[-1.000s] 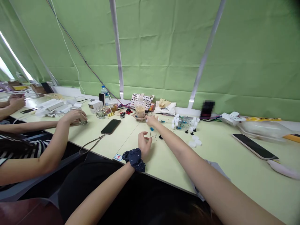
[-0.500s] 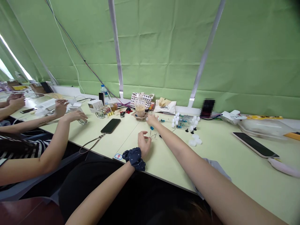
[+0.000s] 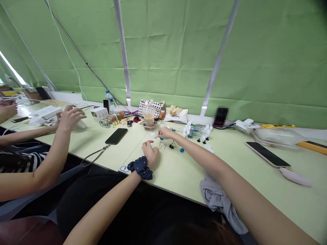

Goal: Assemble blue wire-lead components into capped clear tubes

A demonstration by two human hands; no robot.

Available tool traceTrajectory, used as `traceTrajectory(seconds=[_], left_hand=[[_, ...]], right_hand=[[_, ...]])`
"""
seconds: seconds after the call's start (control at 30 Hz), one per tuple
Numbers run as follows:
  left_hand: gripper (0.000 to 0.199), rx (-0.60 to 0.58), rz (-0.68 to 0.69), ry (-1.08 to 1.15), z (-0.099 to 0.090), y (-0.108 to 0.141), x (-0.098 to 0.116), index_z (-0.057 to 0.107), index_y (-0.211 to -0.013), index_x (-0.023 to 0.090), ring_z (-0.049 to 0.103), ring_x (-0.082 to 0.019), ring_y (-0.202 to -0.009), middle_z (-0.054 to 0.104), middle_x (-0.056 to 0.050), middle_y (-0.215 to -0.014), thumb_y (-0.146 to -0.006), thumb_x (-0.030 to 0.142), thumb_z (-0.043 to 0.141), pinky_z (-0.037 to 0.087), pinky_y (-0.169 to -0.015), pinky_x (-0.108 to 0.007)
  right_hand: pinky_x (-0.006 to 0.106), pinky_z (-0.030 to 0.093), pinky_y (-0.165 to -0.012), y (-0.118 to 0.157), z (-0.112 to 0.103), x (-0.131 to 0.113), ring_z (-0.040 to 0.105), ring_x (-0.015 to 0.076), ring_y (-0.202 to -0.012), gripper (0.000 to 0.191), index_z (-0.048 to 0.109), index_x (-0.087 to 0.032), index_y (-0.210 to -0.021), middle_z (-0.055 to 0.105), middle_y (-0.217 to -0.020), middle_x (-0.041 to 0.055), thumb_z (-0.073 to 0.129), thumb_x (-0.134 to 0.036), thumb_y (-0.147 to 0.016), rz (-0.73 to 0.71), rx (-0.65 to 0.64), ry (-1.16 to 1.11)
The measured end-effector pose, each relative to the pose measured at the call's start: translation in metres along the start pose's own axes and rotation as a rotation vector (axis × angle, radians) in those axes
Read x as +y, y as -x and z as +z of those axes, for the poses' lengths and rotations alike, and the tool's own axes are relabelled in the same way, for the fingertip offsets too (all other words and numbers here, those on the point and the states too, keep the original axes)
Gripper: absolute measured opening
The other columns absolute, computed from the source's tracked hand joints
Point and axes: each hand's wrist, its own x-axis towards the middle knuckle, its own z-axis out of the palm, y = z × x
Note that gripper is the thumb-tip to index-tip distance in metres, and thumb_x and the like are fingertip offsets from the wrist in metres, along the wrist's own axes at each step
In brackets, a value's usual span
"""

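Note:
My right hand [image 3: 166,133] is closed above the table, fingertips pinched together; whatever is in them is too small to make out. Just below its fingertips is a small blue piece [image 3: 161,138], and a white round cap [image 3: 153,135] lies to their left. Loosely curled, my left hand [image 3: 150,153] rests closer to the table edge, thumb apart from the fingers, with nothing seen in it. Thin bent metal pieces [image 3: 162,147] are right of its thumb. Beyond them are small black pieces [image 3: 171,146] and a blue part [image 3: 182,150].
Clear tubes with white caps [image 3: 196,130] stand behind my right forearm. A drink cup [image 3: 149,117] is at the back. One phone [image 3: 116,136] lies left, another phone [image 3: 267,154] right. A grey cloth [image 3: 217,195] hangs over the edge. A co-worker's hand [image 3: 67,117] works at left.
My right hand has drawn back slightly to the right, uncovering the white cap; its forearm no longer hides the black pieces. My left hand stays curled. The co-worker's hand has risen. The view has shifted slightly.

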Motion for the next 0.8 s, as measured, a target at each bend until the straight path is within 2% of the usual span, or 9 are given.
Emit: traceTrajectory(seconds=[0.13, 0.27, 0.37, 0.57, 0.67, 0.8], left_hand=[[0.037, -0.053, 0.0, -0.044, -0.002, -0.006, -0.001, 0.054, -0.101, 0.019, 0.043, -0.029, -0.11, 0.044, -0.011, -0.107, -0.065, 0.011, 0.058, 0.034, -0.096, -0.044], [0.035, -0.123, 0.023, -0.077, -0.001, -0.008, -0.002, 0.058, -0.1, 0.021, 0.045, -0.03, -0.106, 0.048, -0.011, -0.102, -0.066, 0.015, 0.061, 0.035, -0.094, -0.044], [0.033, -0.14, 0.052, -0.084, 0.0, -0.009, -0.004, 0.061, -0.099, 0.022, 0.048, -0.03, -0.102, 0.051, -0.011, -0.098, -0.066, 0.016, 0.062, 0.037, -0.092, -0.045], [0.02, -0.181, 0.148, 0.006, 0.0, -0.009, -0.003, 0.065, -0.093, 0.023, 0.054, -0.025, -0.093, 0.058, -0.008, -0.089, -0.073, 0.025, 0.063, 0.039, -0.09, -0.042], [0.021, -0.235, 0.163, 0.139, -0.002, -0.009, 0.002, 0.065, -0.094, 0.022, 0.056, -0.022, -0.089, 0.061, -0.008, -0.091, -0.078, 0.035, 0.059, 0.042, -0.085, -0.038], [0.036, -0.395, 0.122, 0.39, -0.004, -0.008, 0.008, 0.062, -0.1, 0.018, 0.057, -0.018, -0.078, 0.064, -0.008, -0.092, -0.081, 0.048, 0.054, 0.044, -0.071, -0.031]], right_hand=[[0.028, 0.042, -0.076, 0.033, -0.002, 0.008, 0.059, 0.0221, -0.099, 0.014, 0.066, -0.021, -0.087, 0.067, -0.099, 0.0068, 0.062, -0.032, -0.079, -0.009, -0.055, 0.036], [0.026, 0.043, -0.068, 0.058, -0.001, 0.016, 0.06, 0.0227, -0.096, 0.016, 0.065, -0.021, -0.087, 0.065, -0.101, 0.0077, 0.064, -0.033, -0.077, 0.02, -0.075, 0.055], [0.027, 0.044, -0.066, 0.069, 0.003, 0.019, 0.06, 0.0235, -0.094, 0.021, 0.065, -0.021, -0.086, 0.065, -0.101, 0.0081, 0.07, -0.033, -0.07, 0.031, -0.11, 0.055], [0.027, 0.043, -0.066, 0.077, 0.012, 0.016, 0.061, 0.0224, -0.088, 0.014, 0.064, -0.02, -0.082, 0.065, -0.096, 0.0075, 0.067, -0.015, -0.069, 0.016, -0.08, 0.034], [0.025, 0.042, -0.066, 0.079, 0.007, 0.011, 0.06, 0.0195, -0.084, 0.024, 0.061, -0.019, -0.092, 0.065, -0.088, 0.0049, 0.065, -0.012, -0.069, -0.079, -0.034, -0.05], [0.021, 0.041, -0.066, 0.078, 0.002, 0.001, 0.058, 0.0137, -0.078, 0.026, 0.057, -0.016, -0.095, 0.064, -0.088, 0.0021, 0.063, -0.009, -0.07, -0.326, 0.053, -0.224]])
